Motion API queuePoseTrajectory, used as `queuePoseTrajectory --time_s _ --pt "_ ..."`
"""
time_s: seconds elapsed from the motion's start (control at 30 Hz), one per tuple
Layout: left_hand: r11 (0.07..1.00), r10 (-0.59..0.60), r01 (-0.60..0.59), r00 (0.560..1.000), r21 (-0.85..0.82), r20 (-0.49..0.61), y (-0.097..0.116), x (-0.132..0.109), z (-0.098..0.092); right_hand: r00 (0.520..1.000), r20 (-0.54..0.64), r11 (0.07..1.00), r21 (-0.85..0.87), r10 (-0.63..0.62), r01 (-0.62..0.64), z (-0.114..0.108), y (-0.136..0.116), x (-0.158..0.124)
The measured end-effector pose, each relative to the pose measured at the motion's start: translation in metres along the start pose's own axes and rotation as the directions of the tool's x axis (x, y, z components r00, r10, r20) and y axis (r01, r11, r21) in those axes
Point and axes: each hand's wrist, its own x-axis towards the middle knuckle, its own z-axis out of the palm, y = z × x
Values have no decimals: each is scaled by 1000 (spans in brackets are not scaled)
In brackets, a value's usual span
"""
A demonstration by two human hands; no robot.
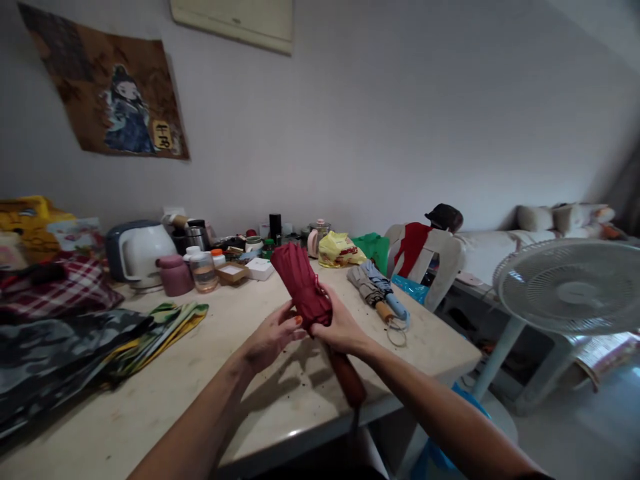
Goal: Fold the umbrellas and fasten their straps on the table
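A dark red folding umbrella (303, 287), furled, is held tilted above the table, its canopy pointing up and away to the left. Its brown handle (347, 380) slants down toward me past the table's front edge, with a dark strap at the end. My right hand (340, 323) is closed around the lower canopy, thumb on the near side. From the left, my left hand (275, 333) cups the same part, its thumb against the fabric; some of its fingers are hidden behind. Two more folded umbrellas, one grey (367, 287) and one light blue (383, 280), lie to the right.
On the left lie camouflage and patterned cloths (65, 353) and a plaid bag (75, 287). A kettle (145, 253), a pink jar (175, 275), and small boxes (233, 272) line the back. A white chair (425, 260) and a fan (570, 287) stand at right.
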Motion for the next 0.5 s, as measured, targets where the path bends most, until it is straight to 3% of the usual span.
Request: queuePoseTrajectory --time_s 0.13,0.23,0.5 --pt "992 -118 121 991 40 -67 5 -4 4 999 -7 993 -104 48 -48 -29 9 0" --pt "986 -129 140 984 87 -120 9 -6 6 998 -25 967 -248 49 -54 -46 28 7" --pt "966 -149 166 984 198 -101 7 -5 -1 981 -69 854 -484 180 -191 -81 86 34"
